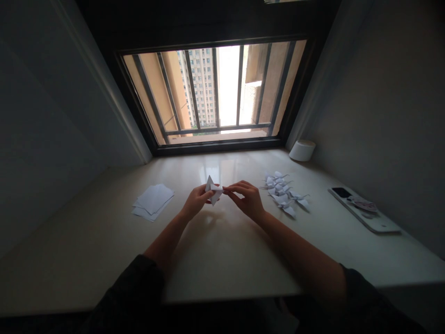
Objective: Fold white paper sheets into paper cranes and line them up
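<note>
A small white folded paper piece (212, 190) is held just above the pale desk (222, 250), in the middle of the view. My left hand (196, 200) pinches its left side with fingers closed on it. My right hand (246, 197) pinches its right tip, fingers closed too. Both forearms reach in from the bottom edge in dark sleeves.
A stack of flat white sheets (153, 200) lies left of my hands. Several finished folded paper figures (285, 192) lie to the right. A white round container (302, 150) stands at the back right, a phone on a white slab (365, 211) at far right. A barred window (215, 90) is behind.
</note>
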Tool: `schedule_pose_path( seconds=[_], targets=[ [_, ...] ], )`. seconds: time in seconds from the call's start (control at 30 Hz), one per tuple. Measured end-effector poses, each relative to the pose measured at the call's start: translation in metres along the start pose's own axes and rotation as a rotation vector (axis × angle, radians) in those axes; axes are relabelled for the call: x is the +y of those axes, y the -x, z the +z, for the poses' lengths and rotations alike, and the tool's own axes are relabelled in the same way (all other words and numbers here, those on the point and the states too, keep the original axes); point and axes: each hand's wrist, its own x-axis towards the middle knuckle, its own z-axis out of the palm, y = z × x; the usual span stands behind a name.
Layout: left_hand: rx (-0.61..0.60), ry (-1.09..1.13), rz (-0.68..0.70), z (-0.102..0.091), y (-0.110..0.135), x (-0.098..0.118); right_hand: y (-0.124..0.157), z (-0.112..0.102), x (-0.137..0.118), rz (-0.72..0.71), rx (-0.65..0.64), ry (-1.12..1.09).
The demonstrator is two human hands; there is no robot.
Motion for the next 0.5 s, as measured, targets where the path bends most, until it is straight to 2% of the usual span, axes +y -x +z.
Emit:
schedule_pose_path(
  seconds=[0.17, 0.3, 0.5],
  targets=[
    [-0.005, -0.009, -0.02, -0.0001, -0.001, -0.0014, 0.0004, 0.0007, -0.001, 0.011, 0.006, -0.014],
    [0.039, 0.01, -0.025, -0.0025, -0.0025, -0.0021, 0.0001, 0.0005, -0.0018, 0.023, 0.005, -0.028],
    [0.014, 0.114, -0.034, -0.0031, -0.0042, -0.0047, -0.0008, 0.002, 0.0023, 0.111, -0.004, -0.053]
  ],
)
